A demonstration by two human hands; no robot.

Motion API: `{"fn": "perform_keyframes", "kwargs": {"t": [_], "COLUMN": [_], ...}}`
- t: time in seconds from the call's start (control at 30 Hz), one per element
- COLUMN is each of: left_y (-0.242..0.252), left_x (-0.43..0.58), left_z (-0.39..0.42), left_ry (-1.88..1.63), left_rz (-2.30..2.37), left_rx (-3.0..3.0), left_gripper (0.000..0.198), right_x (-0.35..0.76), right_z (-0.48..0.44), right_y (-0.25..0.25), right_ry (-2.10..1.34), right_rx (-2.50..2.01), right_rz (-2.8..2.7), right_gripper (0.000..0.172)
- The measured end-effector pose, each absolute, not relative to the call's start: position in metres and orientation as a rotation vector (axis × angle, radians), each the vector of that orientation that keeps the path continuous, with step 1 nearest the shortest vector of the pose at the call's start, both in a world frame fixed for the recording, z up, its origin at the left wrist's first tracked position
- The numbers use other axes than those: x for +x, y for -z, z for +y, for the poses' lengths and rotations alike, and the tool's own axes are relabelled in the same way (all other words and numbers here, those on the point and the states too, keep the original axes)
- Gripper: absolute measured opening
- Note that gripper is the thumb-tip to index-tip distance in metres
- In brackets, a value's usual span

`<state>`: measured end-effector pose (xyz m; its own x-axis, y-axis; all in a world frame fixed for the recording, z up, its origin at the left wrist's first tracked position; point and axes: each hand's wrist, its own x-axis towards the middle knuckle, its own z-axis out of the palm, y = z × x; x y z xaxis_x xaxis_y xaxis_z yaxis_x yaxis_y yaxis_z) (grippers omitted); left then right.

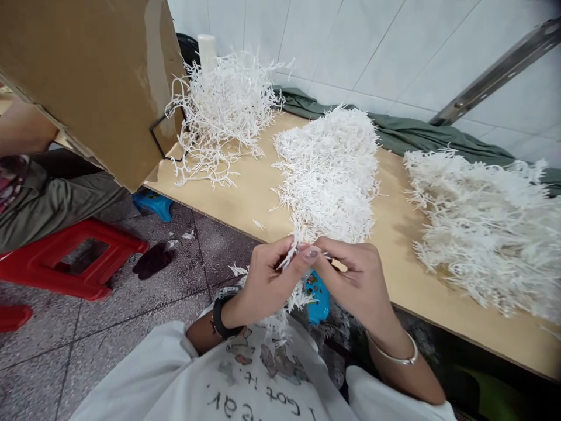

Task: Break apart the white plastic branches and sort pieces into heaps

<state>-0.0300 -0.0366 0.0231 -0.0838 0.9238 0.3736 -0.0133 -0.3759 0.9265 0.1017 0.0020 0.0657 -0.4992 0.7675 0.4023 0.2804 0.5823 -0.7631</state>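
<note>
Close above my lap, my left hand (268,282) pinches a small white branched sprig (290,255) that looks like plastic coral. Thumb and fingers of my right hand (357,280) are closed on the same sprig from the other side, and the fingertips of both hands meet there. Just beyond my hands lies a dense heap of white sprigs (328,169) on the tan tabletop (263,202). More white sprigs (300,298) hang or lie below my hands, partly hidden by them.
A looser tangle of white branches (232,105) is at the back left, and another heap (477,228) at the right. A cardboard sheet (92,76) stands at the left, near a seated person's leg (65,199) and a red stool (74,257). Green cloth (407,131) runs along the wall.
</note>
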Motion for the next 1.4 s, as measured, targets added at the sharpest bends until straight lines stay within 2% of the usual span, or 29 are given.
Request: {"fn": "perform_keyframes", "kwargs": {"t": [0.13, 0.27, 0.37, 0.57, 0.73, 0.87, 1.1, 1.17, 1.27, 1.4], "left_y": [-0.018, -0.016, -0.018, -0.021, -0.031, -0.028, 0.006, 0.016, 0.026, 0.019], "left_x": [-0.037, -0.043, -0.039, -0.037, -0.076, -0.074, -0.036, -0.035, -0.036, -0.039], "left_z": [-0.032, -0.025, -0.023, -0.014, 0.008, 0.011, 0.045, 0.054, 0.059, 0.053], "left_ry": [-1.667, -1.789, -1.847, -1.809, -2.161, -1.827, -1.514, -1.425, -1.389, -1.414], "left_rz": [1.145, 1.191, 1.137, 0.843, 0.810, 0.971, 1.333, 1.331, 1.288, 1.321], "left_rx": [1.646, 1.607, 1.417, 0.874, 0.603, 0.943, 1.097, 1.187, 1.255, 1.277], "left_gripper": [0.041, 0.031, 0.024, 0.029, 0.021, 0.030, 0.045, 0.041, 0.024, 0.030], "right_x": [0.102, 0.094, 0.083, 0.058, 0.051, 0.070, 0.087, 0.088, 0.090, 0.090], "right_z": [-0.003, -0.010, -0.013, -0.031, -0.049, -0.031, -0.025, -0.027, -0.025, -0.023], "right_y": [-0.054, -0.042, -0.034, -0.011, 0.007, 0.003, 0.002, 0.007, 0.011, 0.012], "right_ry": [-1.206, -1.371, -1.268, -0.897, -0.757, -0.798, -0.834, -0.858, -0.850, -0.844], "right_rx": [-0.783, -0.728, -0.801, -0.809, -0.473, -0.805, -0.836, -0.858, -0.885, -0.938], "right_rz": [-1.775, -1.606, -1.654, -1.627, -1.550, -1.313, -1.147, -1.123, -1.101, -1.149], "right_gripper": [0.048, 0.036, 0.030, 0.029, 0.031, 0.021, 0.026, 0.027, 0.028, 0.029]}}
